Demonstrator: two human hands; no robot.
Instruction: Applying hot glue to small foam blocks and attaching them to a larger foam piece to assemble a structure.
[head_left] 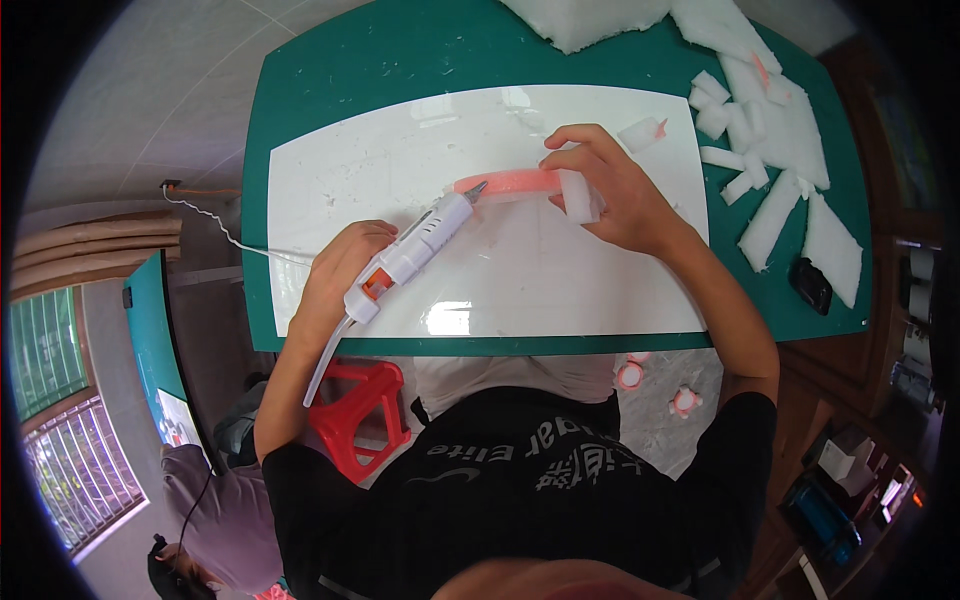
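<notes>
My left hand [340, 270] is closed around a white hot glue gun [418, 243] with an orange part near its back. A long whitish glue stick [325, 362] sticks out of the gun's rear. The metal nozzle [476, 190] is at the left end of a pink strip [515, 182] with a pale lower edge; whether they touch I cannot tell. My right hand [630, 205] grips a white foam block [578, 198] at the strip's right end, its index finger reaching over the strip. Both lie over a white board [400, 300].
A small white foam piece with a pink bit [640, 134] rests at the board's upper right. Foam scraps [715, 110] and larger foam sheets [790, 130] cover the green table's [330, 80] right side, beside a black object [811, 285]. A red stool [365, 415] stands below. Another person [225, 510] is at lower left.
</notes>
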